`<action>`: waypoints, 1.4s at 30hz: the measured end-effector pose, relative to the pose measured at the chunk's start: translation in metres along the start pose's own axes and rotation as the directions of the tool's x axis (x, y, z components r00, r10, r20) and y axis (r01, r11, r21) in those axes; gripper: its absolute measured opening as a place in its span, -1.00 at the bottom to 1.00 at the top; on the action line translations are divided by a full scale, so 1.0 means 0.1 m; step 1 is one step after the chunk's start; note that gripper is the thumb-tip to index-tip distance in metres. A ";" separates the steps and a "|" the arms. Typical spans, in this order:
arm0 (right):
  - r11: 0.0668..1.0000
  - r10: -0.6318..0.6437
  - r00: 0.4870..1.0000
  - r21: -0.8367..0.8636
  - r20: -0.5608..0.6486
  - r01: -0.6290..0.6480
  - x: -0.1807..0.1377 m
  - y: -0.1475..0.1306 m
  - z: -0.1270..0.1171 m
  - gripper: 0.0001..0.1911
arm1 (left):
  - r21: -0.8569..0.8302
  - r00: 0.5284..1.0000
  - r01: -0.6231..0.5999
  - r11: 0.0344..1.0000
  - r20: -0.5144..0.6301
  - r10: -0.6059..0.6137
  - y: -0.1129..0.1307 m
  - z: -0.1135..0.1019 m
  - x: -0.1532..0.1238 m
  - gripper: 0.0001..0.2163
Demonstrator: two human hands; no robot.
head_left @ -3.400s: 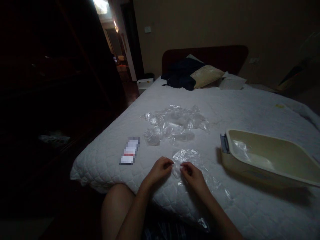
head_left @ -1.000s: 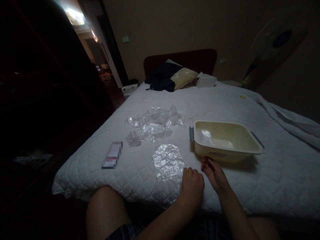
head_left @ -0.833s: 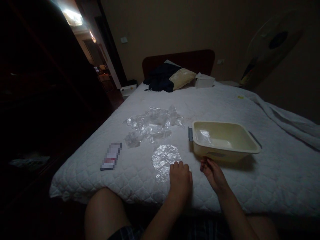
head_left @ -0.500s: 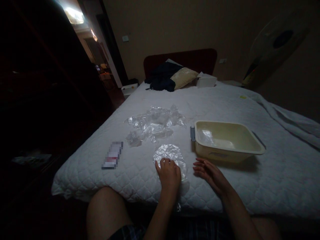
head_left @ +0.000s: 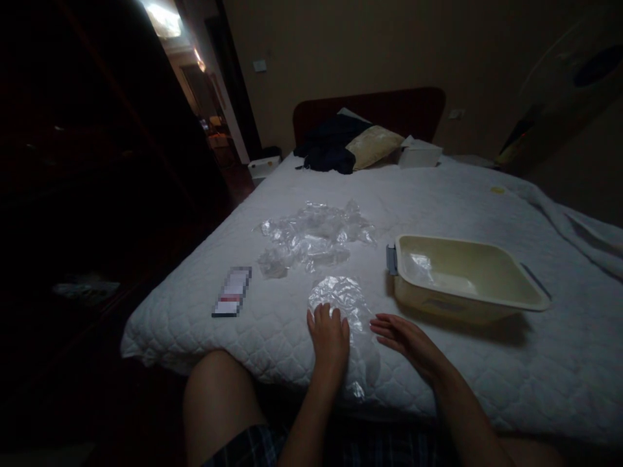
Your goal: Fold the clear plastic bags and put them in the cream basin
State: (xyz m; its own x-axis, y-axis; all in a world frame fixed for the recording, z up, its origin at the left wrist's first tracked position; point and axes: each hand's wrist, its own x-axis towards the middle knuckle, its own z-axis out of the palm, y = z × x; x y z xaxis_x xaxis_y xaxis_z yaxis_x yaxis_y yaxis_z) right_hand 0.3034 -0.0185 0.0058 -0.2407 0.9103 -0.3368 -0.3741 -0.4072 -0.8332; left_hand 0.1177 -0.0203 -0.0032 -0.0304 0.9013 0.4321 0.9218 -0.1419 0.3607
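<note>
A clear plastic bag point(head_left: 343, 293) lies spread on the white quilted bed near its front edge. My left hand point(head_left: 328, 336) rests flat on the bag's left side, its fingers stretched out. Beside the bag's right edge is my right hand point(head_left: 402, 336), fingers extended and palm turned inward, holding nothing; whether it touches the plastic I cannot tell. Farther back lies a crumpled heap of clear plastic bags point(head_left: 316, 237). To the right stands a cream plastic bin point(head_left: 457, 301) with grey handles, nothing visible inside it.
A phone-like item point(head_left: 232, 292), blurred over, lies on the bed point(head_left: 180, 311) to the left. Dark clothing point(head_left: 326, 146), a beige pillow point(head_left: 376, 146) and a white box point(head_left: 421, 154) sit by the headboard. A fan point(head_left: 584, 78) stands at the right.
My left hand's fingers have straightened out flat on the bag. My right hand has come closer to the bag's right edge. The view has shifted slightly left.
</note>
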 end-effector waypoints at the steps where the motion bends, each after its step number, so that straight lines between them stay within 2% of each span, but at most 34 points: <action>1: 1.000 0.003 1.000 0.008 -0.006 -0.003 0.00 0.00 0.00 -0.71 | -0.007 1.000 0.002 1.000 0.002 -0.002 0.00 0.00 0.01 -0.84; 5: 0.999 0.013 0.999 0.032 -0.030 -0.012 -0.02 -0.03 0.00 -0.72 | -0.080 1.000 0.006 0.997 -0.028 -0.008 0.00 -0.05 0.03 -0.82; 8: 1.000 0.012 0.999 0.005 -0.052 -0.012 -0.05 -0.08 0.00 -0.70 | -0.176 0.995 0.003 0.984 -0.094 -0.020 -0.04 -0.13 0.06 -0.79; 11: 0.995 -0.033 0.995 -0.094 -0.094 0.024 -0.02 -0.13 -0.01 -0.67 | -0.299 0.985 0.014 0.954 -0.160 -0.065 -0.17 -0.19 0.13 -0.79; 13: 0.978 -0.102 0.984 -0.193 -0.145 0.073 0.07 -0.16 0.00 -0.65 | -0.384 0.979 0.067 0.921 -0.154 -0.136 -0.33 -0.21 0.22 -0.80; 16: 0.911 -0.224 0.951 -0.391 -0.212 0.128 0.32 -0.19 0.03 -0.65 | -0.505 0.951 0.249 0.827 -0.034 -0.307 -0.61 -0.17 0.41 -0.84; 18: 0.840 -0.300 0.933 -0.519 -0.200 0.159 0.52 -0.23 0.07 -0.69 | -0.581 0.917 0.381 0.719 0.137 -0.375 -0.80 -0.12 0.55 -0.85; 21: 0.796 -0.328 0.926 -0.583 -0.188 0.163 0.77 -0.26 0.14 -0.70 | -0.670 0.827 0.563 0.485 0.451 -0.336 -1.02 -0.07 0.72 -0.83; 24: 0.838 -0.234 0.954 -0.537 -0.186 0.101 0.90 -0.24 0.17 -0.68 | -0.682 0.766 0.642 0.350 0.595 -0.245 -1.14 -0.06 0.81 -0.78; 29: 0.883 -0.124 0.979 -0.467 -0.160 0.036 0.90 -0.20 0.12 -0.64 | -0.637 0.698 0.705 0.311 0.702 -0.145 -1.22 -0.04 0.88 -0.76; 31: 0.884 -0.098 0.984 -0.467 -0.152 0.016 0.89 -0.20 0.10 -0.63 | -0.626 0.684 0.713 0.317 0.720 -0.117 -1.23 -0.01 0.89 -0.76; 36: 0.884 -0.061 0.989 -0.467 -0.135 -0.009 0.92 -0.18 0.05 -0.66 | -0.657 0.714 0.674 0.338 0.697 -0.067 -1.21 0.04 0.89 -0.76; 42: 0.899 -0.070 0.994 -0.438 -0.082 0.027 0.94 -0.14 0.02 -0.63 | -0.648 0.705 0.677 0.349 0.707 -0.056 -1.20 -0.01 0.92 -0.76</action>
State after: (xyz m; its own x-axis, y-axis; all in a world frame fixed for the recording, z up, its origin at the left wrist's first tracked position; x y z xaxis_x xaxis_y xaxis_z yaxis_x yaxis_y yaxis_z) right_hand 0.2842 0.0725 -0.0128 -0.1395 0.9396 -0.3124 0.0496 -0.3085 -0.9499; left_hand 0.0040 0.0786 -0.0057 0.1999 0.9330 -0.2993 0.0509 0.2952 0.9541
